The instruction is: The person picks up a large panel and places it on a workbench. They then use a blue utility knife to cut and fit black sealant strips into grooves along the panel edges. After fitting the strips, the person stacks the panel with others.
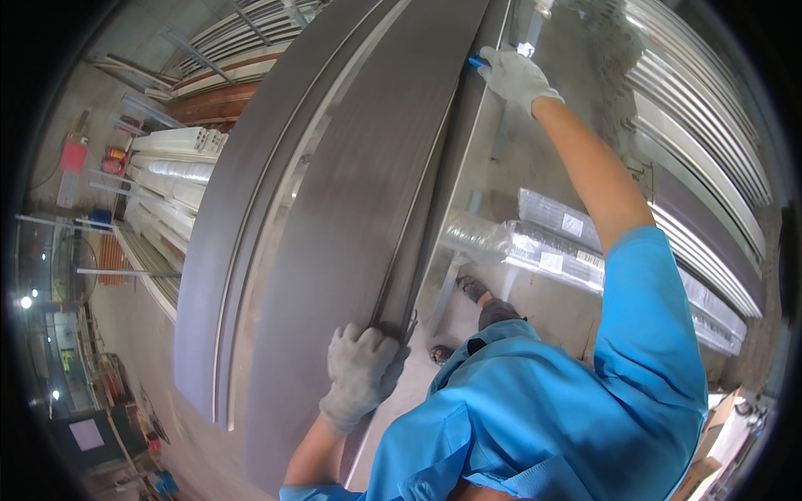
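A long, dark grey-brown panel stretches from near me toward the far end, with a narrower dark strip along its right side. My left hand, in a grey work glove, is closed around the near right edge of the panel. Beside its fingers a thin dark piece sticks up; its kind is unclear. Far ahead, my gloved right hand is closed at the strip's right edge. A small blue object pokes out of its fingers; the rest of it is hidden in the grip.
Another long grey panel lies parallel on the left. Film-wrapped bundles rest low on my right, beside stacked long profiles. More white profiles and brown boards sit on racks at the left. My feet stand on the concrete floor.
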`<move>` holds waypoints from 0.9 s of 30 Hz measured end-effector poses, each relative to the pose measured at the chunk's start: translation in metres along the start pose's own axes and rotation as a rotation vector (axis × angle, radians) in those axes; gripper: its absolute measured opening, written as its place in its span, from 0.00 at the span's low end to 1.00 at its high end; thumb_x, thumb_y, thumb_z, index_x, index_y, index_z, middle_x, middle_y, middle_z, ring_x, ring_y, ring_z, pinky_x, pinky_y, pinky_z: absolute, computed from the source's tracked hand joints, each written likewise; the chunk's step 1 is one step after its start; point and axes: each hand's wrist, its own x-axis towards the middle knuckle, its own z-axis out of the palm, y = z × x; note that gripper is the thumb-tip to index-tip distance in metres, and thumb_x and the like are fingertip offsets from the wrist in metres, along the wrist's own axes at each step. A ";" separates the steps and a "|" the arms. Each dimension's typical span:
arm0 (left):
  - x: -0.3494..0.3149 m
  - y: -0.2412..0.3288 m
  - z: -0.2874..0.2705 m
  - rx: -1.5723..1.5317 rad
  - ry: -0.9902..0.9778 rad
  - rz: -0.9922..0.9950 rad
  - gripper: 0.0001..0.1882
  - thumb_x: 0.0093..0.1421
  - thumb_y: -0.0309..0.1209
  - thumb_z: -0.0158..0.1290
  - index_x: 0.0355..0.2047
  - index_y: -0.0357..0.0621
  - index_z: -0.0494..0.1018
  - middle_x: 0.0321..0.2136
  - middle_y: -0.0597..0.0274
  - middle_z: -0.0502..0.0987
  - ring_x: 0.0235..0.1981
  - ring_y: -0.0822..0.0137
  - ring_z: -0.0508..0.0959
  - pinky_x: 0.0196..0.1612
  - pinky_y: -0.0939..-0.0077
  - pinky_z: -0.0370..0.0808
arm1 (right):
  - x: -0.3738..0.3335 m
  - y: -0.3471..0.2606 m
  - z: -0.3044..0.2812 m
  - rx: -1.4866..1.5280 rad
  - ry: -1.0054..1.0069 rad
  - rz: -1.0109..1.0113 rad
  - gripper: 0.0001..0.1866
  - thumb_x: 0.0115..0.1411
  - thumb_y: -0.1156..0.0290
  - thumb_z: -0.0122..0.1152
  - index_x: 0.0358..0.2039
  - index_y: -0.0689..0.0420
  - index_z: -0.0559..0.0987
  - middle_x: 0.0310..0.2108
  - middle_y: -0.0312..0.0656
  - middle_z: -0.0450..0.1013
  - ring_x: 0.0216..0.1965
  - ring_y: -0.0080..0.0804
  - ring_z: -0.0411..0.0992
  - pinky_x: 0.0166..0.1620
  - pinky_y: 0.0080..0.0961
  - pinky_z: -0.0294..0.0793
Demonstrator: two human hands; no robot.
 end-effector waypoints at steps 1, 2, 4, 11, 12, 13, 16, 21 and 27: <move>0.000 -0.004 0.002 -0.018 -0.008 0.029 0.11 0.53 0.37 0.64 0.23 0.50 0.73 0.24 0.63 0.72 0.30 0.55 0.72 0.33 0.57 0.67 | -0.005 -0.006 0.000 0.020 -0.003 0.020 0.19 0.69 0.59 0.52 0.56 0.53 0.73 0.42 0.55 0.79 0.47 0.56 0.77 0.51 0.50 0.76; 0.000 -0.006 0.004 -0.041 0.039 0.050 0.11 0.52 0.36 0.64 0.22 0.50 0.72 0.24 0.63 0.71 0.29 0.55 0.71 0.33 0.57 0.67 | -0.012 -0.013 0.001 0.002 0.003 0.017 0.19 0.69 0.59 0.51 0.56 0.54 0.73 0.42 0.55 0.79 0.46 0.57 0.78 0.50 0.50 0.76; -0.001 -0.008 0.008 -0.098 0.101 0.073 0.12 0.52 0.32 0.63 0.20 0.49 0.70 0.23 0.62 0.69 0.28 0.55 0.70 0.32 0.58 0.66 | -0.036 -0.026 0.004 -0.029 -0.002 -0.004 0.18 0.69 0.59 0.51 0.54 0.54 0.73 0.40 0.56 0.80 0.45 0.58 0.78 0.49 0.51 0.76; 0.003 -0.004 0.017 -0.090 0.148 0.075 0.10 0.54 0.34 0.60 0.21 0.45 0.74 0.24 0.58 0.74 0.29 0.51 0.74 0.33 0.54 0.69 | -0.158 -0.093 0.007 0.022 0.054 -0.174 0.14 0.69 0.62 0.51 0.47 0.58 0.72 0.33 0.54 0.78 0.39 0.57 0.78 0.42 0.52 0.77; 0.003 -0.005 0.018 -0.091 0.137 0.082 0.10 0.54 0.34 0.60 0.21 0.45 0.74 0.24 0.57 0.75 0.30 0.50 0.75 0.34 0.53 0.69 | -0.181 -0.106 0.007 0.036 0.068 -0.213 0.14 0.69 0.62 0.51 0.47 0.57 0.73 0.33 0.54 0.78 0.38 0.57 0.78 0.41 0.52 0.77; 0.003 -0.006 0.019 -0.093 0.142 0.080 0.09 0.54 0.34 0.60 0.22 0.44 0.75 0.24 0.57 0.75 0.30 0.49 0.75 0.34 0.52 0.70 | -0.204 -0.117 0.006 0.043 0.061 -0.218 0.14 0.69 0.62 0.52 0.48 0.57 0.73 0.33 0.54 0.78 0.38 0.57 0.79 0.41 0.52 0.76; 0.005 -0.010 0.020 -0.126 0.122 0.067 0.10 0.54 0.34 0.59 0.21 0.43 0.75 0.26 0.55 0.78 0.33 0.49 0.77 0.35 0.53 0.72 | -0.262 -0.149 0.007 0.108 -0.045 -0.207 0.14 0.69 0.61 0.52 0.46 0.56 0.74 0.33 0.54 0.78 0.37 0.56 0.79 0.41 0.53 0.76; 0.006 0.004 0.020 -0.531 0.180 -0.072 0.12 0.64 0.36 0.57 0.29 0.41 0.75 0.24 0.62 0.76 0.29 0.58 0.76 0.34 0.63 0.72 | -0.268 -0.158 0.002 0.133 0.007 -0.200 0.14 0.68 0.60 0.53 0.47 0.55 0.75 0.35 0.53 0.79 0.39 0.55 0.79 0.43 0.51 0.76; -0.038 0.048 0.023 -1.435 0.204 -0.408 0.14 0.74 0.37 0.47 0.39 0.38 0.73 0.23 0.70 0.71 0.26 0.77 0.71 0.33 0.80 0.69 | -0.263 -0.153 -0.002 0.097 0.033 -0.291 0.14 0.67 0.60 0.54 0.47 0.54 0.76 0.35 0.52 0.80 0.41 0.54 0.79 0.45 0.50 0.76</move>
